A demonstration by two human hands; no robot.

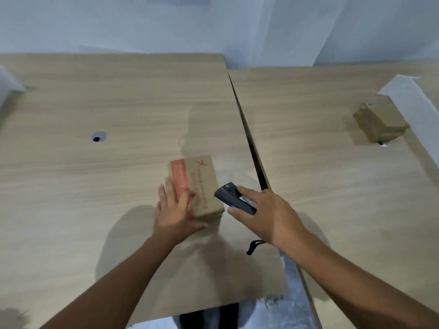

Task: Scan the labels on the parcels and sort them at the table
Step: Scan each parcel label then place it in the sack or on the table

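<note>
Left hand (174,213) lies flat, fingers spread, on a box (199,186); right hand (263,216), at its 3 o'clock, grips a scanner (234,198). No label shows, so a scan may fail.

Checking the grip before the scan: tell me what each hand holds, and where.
Right hand holds the scanner by its rear end. Left hand rests on the box, on its near left side.

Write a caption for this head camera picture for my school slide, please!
Left hand steadies a cardboard parcel on the table while the right hand aims a scanner.
</note>
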